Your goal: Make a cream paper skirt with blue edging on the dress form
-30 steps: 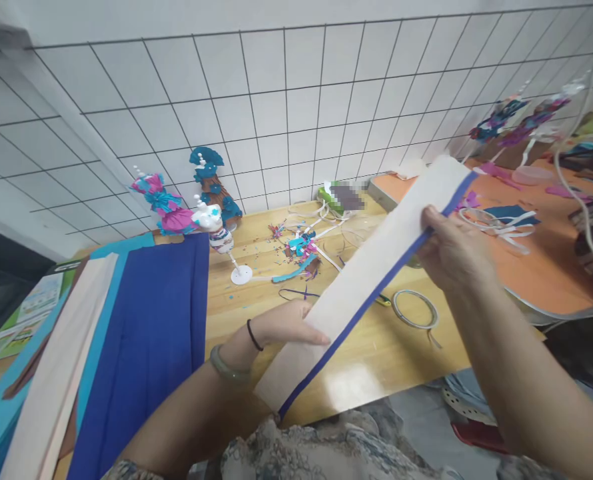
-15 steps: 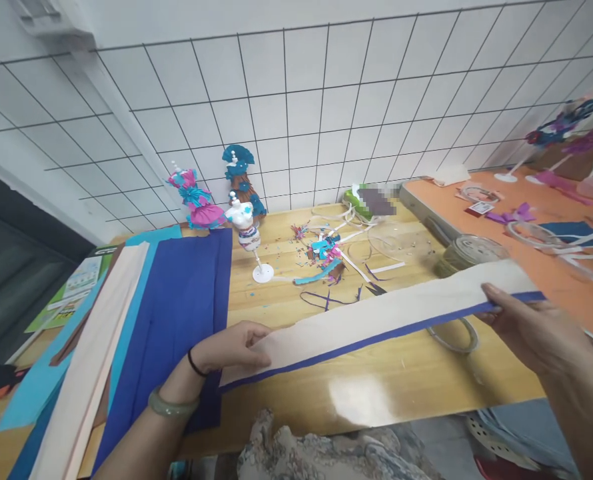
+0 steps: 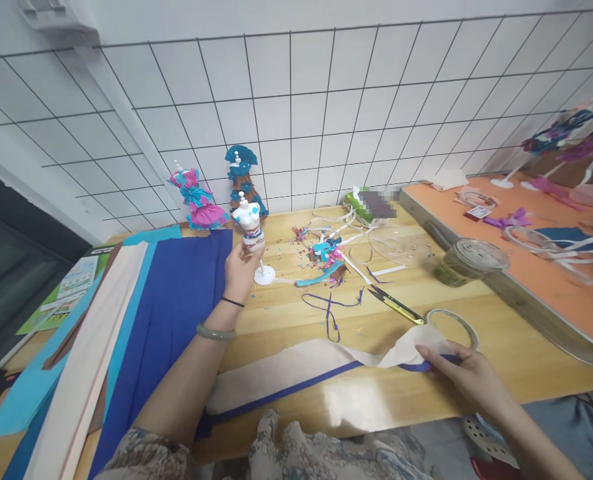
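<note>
My left hand (image 3: pixel 240 275) has its fingers closed round the lower body of a small white mannequin (image 3: pixel 248 216) on a stand with a round white base. The mannequin is upright, with blue bits on its chest and coloured bands at its waist. Between the thumb and fingers of my right hand (image 3: pixel 469 380) is the right end of a long cream paper strip (image 3: pixel 286 367) with a dark blue edge. That end is raised and twisted; the left part lies along the front of the table. Yellow-handled thread snips (image 3: pixel 396 305) lie just beyond the strip.
Stacked blue paper (image 3: pixel 181 300) and a folded cream piece (image 3: pixel 91 347) lie at left. Two dressed mannequins (image 3: pixel 196 197) stand behind. Paper scraps (image 3: pixel 326 250), a tape ring (image 3: pixel 451 327) and a clear round container (image 3: pixel 471 260) are on the table. An orange-topped table (image 3: pixel 476 240) adjoins at right.
My left hand has let go of the strip and moved up to grip the mannequin. My right hand has come lower and left with the strip's end, so the strip sags and the snips show.
</note>
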A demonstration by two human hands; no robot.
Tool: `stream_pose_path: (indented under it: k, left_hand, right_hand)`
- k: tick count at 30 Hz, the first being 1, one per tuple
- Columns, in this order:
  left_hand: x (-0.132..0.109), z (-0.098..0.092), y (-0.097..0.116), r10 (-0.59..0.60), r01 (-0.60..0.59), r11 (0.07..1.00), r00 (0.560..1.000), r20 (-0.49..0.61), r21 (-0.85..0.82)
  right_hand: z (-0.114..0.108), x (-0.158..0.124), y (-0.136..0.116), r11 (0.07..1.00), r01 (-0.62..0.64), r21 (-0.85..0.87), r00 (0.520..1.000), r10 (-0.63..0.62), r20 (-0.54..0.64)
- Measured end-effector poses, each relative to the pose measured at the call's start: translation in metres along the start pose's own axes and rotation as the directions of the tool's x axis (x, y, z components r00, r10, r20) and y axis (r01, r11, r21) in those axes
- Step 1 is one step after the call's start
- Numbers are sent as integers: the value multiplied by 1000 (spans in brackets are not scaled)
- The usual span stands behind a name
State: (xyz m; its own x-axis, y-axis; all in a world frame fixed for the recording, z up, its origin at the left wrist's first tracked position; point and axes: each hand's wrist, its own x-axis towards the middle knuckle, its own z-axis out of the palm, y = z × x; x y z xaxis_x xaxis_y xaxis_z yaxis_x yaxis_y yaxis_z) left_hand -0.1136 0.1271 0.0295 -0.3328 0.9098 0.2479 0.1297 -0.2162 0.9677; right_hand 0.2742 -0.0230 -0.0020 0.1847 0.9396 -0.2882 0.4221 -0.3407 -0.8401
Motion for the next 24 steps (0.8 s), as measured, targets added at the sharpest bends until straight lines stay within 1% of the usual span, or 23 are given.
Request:
stream_pose_path:
  k: [2, 5, 8, 9, 11, 13, 16, 19, 21, 24]
  left_hand:
    - [0, 2, -4, 11, -11, 1000, 1000, -16, -28]
    - [1, 0, -10, 9, -10, 998, 1000, -20, -64]
    - [2, -4, -13, 3, -3, 995, 1000, -1, -96]
    - [3, -5, -14, 3, -1, 994, 1000, 12, -106]
    - [2, -6, -14, 4, 1, 992, 999, 37, -126]
    - [0, -6, -14, 8, 1, 988, 998, 55, -155]
    - [-5, -4, -15, 12, 2, 979, 998, 67, -206]
    - [-9, 0, -15, 13, 6, 966, 997, 73, -258]
    - [-10, 2, -14, 13, 10, 949, 997, 71, -314]
    - [-9, 1, -5, -7, 34, 901, 998, 66, -432]
  right_hand:
    - [1, -2, 7, 999, 18, -51, 1000, -19, -5]
    - [0, -6, 14, 983, 88, -160, 996, -87, 11]
    - [-3, -7, 19, 936, 147, -320, 989, -138, 50]
    - [-6, -6, 20, 911, 156, -382, 988, -150, 46]
    - [-11, -5, 23, 851, 146, -504, 987, -162, 13]
    - [-16, -4, 25, 798, 130, -589, 987, -161, 0]
    - [-22, -6, 24, 734, 122, -668, 985, -172, -10]
    - [-26, -8, 20, 659, 100, -746, 973, -222, -66]
    - [-29, -6, 18, 630, 66, -774, 967, -231, -106]
    - [-34, -4, 17, 623, 9, -782, 972, -189, -140]
